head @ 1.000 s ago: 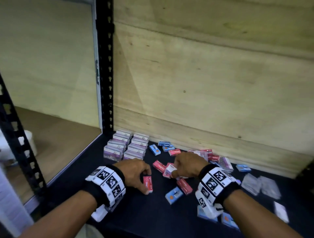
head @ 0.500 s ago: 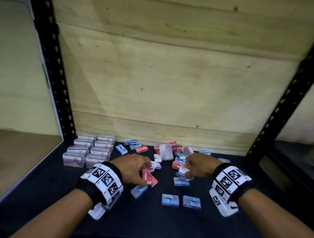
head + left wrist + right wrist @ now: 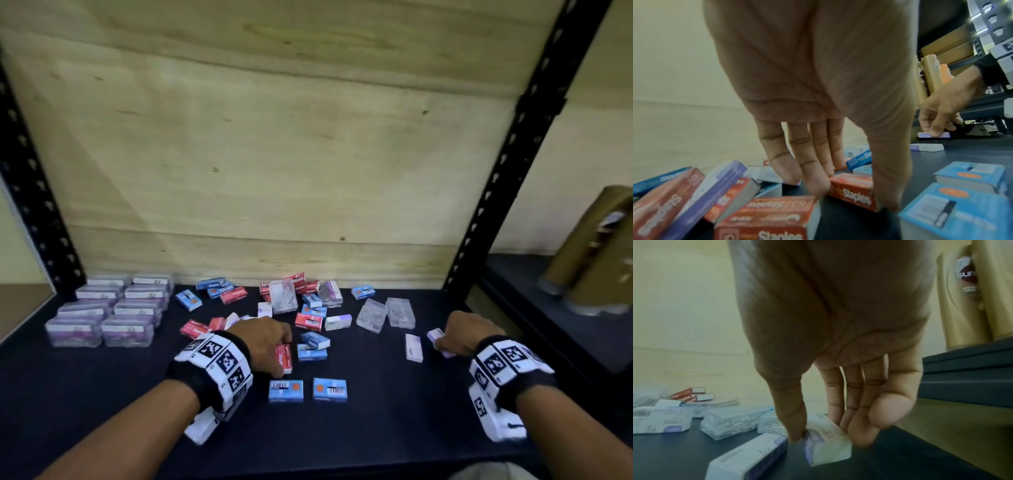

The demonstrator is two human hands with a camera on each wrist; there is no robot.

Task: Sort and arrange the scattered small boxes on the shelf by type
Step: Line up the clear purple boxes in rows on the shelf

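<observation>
On the dark shelf (image 3: 376,428) my left hand (image 3: 270,342) pinches a red staples box (image 3: 284,358) between thumb and fingers; the box (image 3: 853,194) rests on the shelf just before the pile. Far to the right, my right hand (image 3: 448,339) grips a white-and-purple box (image 3: 435,334) on the shelf, thumb on one side and fingers on the other (image 3: 828,446). A second white-and-purple box (image 3: 413,347) lies just left of it. Mixed red, blue and white boxes (image 3: 308,308) lie scattered at the back centre.
Clear purple-labelled boxes (image 3: 109,311) stand in neat rows at the back left. Two blue boxes (image 3: 286,390) (image 3: 330,389) lie side by side in front. Clear plastic boxes (image 3: 383,313) sit right of the pile. A black post (image 3: 507,171) bounds the right; gold bottles (image 3: 596,253) stand beyond.
The view swung right. My right hand carried the white-and-purple box from the pile to the shelf's right end. My left hand kept its hold on the red box near the pile.
</observation>
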